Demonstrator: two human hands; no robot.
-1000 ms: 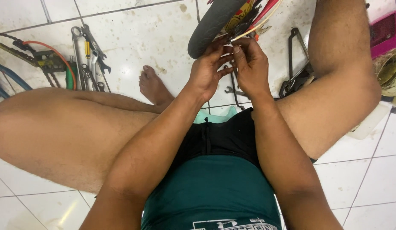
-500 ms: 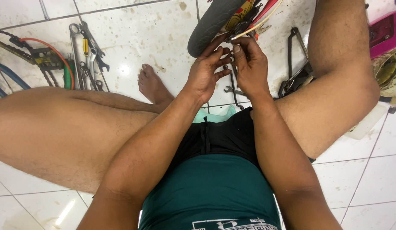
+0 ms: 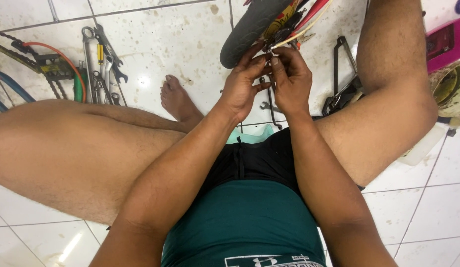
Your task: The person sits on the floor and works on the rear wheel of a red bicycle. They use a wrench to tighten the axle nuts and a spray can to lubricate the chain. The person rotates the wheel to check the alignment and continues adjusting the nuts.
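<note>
- Head view, looking down: left hand [image 3: 242, 89] and right hand [image 3: 289, 81] brought together, fingertips pinched narrow on a small metal fitting [image 3: 268, 49] at the end of a pale cable [image 3: 304, 30].
- Fitting too small to identify; held in the air just below the black tyre [image 3: 250, 27], between both sets of fingertips, thumbs pressed close.
- Progress, as a judgement: fitting in hand and apparently mid-adjustment, not seated or released; cable end not visibly fastened to anything; how much remains cannot be told.
- Above the grip: tyre and red and yellow frame tubes [image 3: 309, 12], crowding the space over the fingers.
- Directly beneath the grip: small spanners [image 3: 269, 106] on the white tiled floor [image 3: 180, 44].
- Right of the grip: black hinged tool [image 3: 341, 74] on the floor, partly behind the raised knee; pink box [image 3: 445, 42] further off.
- Far left of the grip: row of wrenches [image 3: 104, 64], orange cable [image 3: 67, 62], length of chain [image 3: 15, 47].
- Below left of the grip: bare foot [image 3: 178, 99] flat on the tiles.
- Obstruction: own fingers hiding most of the fitting; both thighs hemming in the working space.
</note>
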